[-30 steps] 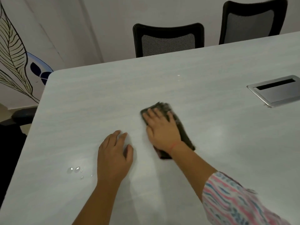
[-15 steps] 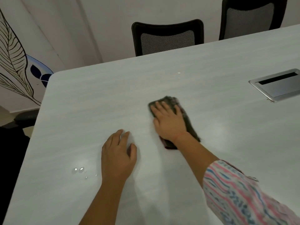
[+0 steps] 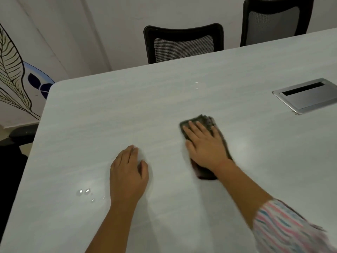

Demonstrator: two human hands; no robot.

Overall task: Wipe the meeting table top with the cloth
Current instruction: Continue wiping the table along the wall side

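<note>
Right hand (image 3: pixel 206 147) presses flat on the cloth (image 3: pixel 206 174), left hand (image 3: pixel 127 177) rests flat on the table (image 3: pixel 109 115), apart; best use even pressure and sweep toward the near-left droplets (image 3: pixel 85 192)

Pale wood-grain table (image 3: pixel 94 125), near edge out of view. A dark cloth (image 3: pixel 207 120) lies flat on it. Left of the cloth, the left hand (image 3: pixel 127 176) rests palm down; further left, water drops (image 3: pixel 85 192). Right of the cloth and further back, a metal hatch (image 3: pixel 308 96) sits in the top.

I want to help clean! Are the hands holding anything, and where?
Nothing is gripped. The right hand presses the cloth at its middle; the left hand rests on the table.
</note>
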